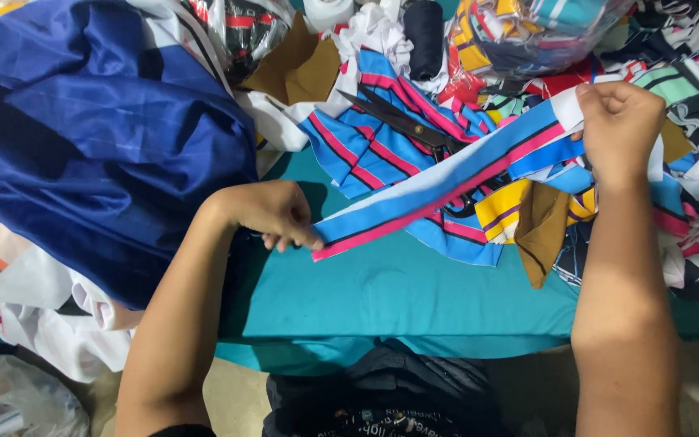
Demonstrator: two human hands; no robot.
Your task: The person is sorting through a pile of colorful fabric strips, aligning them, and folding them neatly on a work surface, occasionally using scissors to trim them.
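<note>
A long strip of striped cloth (438, 186), blue, white, pink and black, is stretched slantwise above the teal table (382, 291). My left hand (273, 212) pinches its lower left end. My right hand (618, 125) grips its upper right end in a closed fist. Dark scissors (402, 123) lie on a blue and pink striped cloth piece (366, 150) just behind the strip, between my two hands.
A big dark blue cloth bundle (99, 129) fills the left side over white fabric (34, 316). Heaps of colourful striped scraps (689, 97), brown pieces (542, 231), a dark thread spool (424, 36) and plastic bags of cloth (527, 32) crowd the back and right.
</note>
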